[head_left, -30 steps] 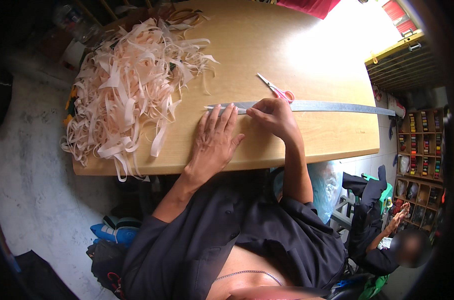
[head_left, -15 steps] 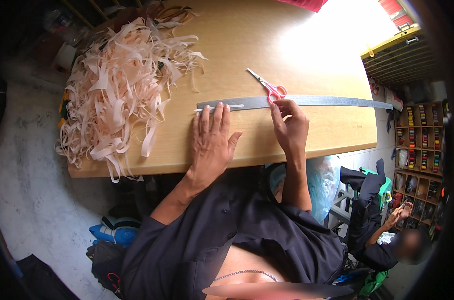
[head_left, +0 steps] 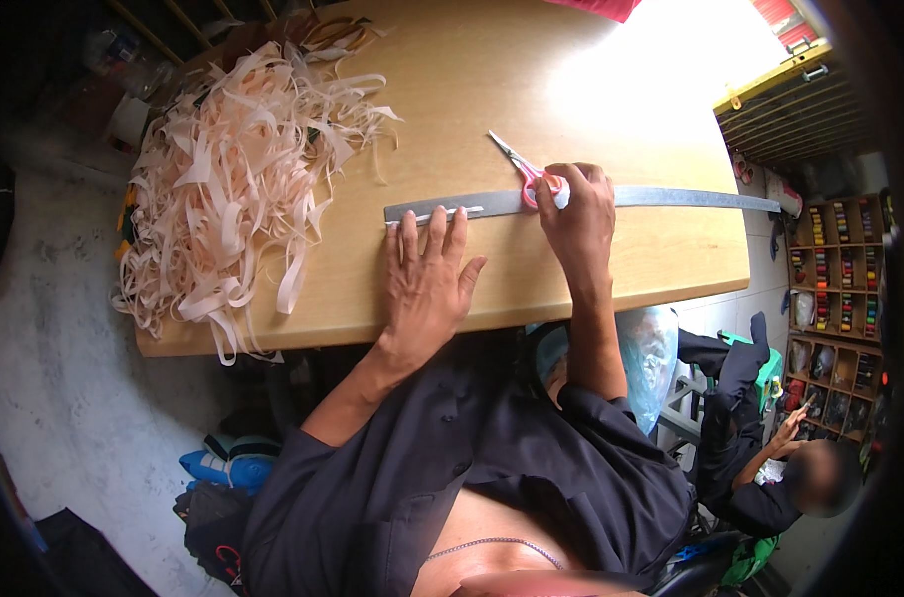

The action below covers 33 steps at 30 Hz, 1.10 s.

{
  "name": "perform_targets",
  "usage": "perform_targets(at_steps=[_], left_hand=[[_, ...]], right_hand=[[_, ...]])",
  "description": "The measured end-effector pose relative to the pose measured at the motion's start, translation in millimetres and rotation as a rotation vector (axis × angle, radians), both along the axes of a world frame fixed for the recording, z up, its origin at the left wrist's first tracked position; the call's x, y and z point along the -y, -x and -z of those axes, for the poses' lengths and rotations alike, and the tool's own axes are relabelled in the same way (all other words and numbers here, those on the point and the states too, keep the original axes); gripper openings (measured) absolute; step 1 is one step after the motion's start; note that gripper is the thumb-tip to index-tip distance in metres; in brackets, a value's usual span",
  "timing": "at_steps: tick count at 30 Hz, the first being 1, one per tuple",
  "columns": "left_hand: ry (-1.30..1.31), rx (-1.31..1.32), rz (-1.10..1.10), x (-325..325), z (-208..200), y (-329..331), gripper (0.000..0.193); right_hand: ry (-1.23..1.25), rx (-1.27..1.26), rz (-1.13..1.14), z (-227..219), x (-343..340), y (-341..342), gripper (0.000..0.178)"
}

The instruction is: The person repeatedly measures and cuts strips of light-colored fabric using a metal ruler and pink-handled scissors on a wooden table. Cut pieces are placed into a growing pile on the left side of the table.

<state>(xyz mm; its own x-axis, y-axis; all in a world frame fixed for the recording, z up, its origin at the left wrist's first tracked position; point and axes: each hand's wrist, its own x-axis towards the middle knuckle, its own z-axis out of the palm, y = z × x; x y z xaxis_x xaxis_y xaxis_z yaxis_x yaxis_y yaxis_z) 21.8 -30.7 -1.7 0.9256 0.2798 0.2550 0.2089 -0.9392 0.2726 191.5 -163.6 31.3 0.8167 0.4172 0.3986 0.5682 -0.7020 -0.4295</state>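
A long metal ruler [head_left: 671, 197] lies across the wooden table, its left end by my left hand [head_left: 422, 274]. That hand rests flat with fingers spread, the fingertips pressing a narrow white strip [head_left: 470, 211] along the ruler's near edge. My right hand [head_left: 583, 224] is closed on the pink-handled handles of a pair of scissors [head_left: 528, 176]. The scissors lie across the ruler with their blades pointing far left. Part of the handles is hidden under the right fingers.
A big tangled heap of pale pink fabric strips [head_left: 233, 189] covers the left of the table [head_left: 452, 90]. Some hang over its near edge. To the right, a person [head_left: 740, 488] sits near a wooden rack [head_left: 835, 279] of thread spools. A clear plastic bag [head_left: 646, 363] is below the table.
My right hand has moved slightly up and closed over the scissors' handles, shifting them a little left. My left hand stays on the strip, its fingers a bit more spread.
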Motion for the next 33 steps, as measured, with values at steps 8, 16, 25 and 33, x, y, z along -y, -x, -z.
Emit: perform_targets(at_steps=[8,16,25,33], left_hand=[[-0.012,0.012,0.010,3,3,-4,0.059],[-0.007,0.048,-0.014,-1,7,5,0.066],[0.013,0.045,-0.036,-9,4,21,0.071],[-0.012,0.036,-0.033,-9,1,21,0.069]], right_hand=[[-0.002,-0.064,-0.332,7,-6,56,0.035],[0.158,-0.028,-0.279,13,-5,64,0.043],[0.161,-0.016,-0.247,15,-6,69,0.037],[-0.177,-0.016,-0.104,29,-33,70,0.015]])
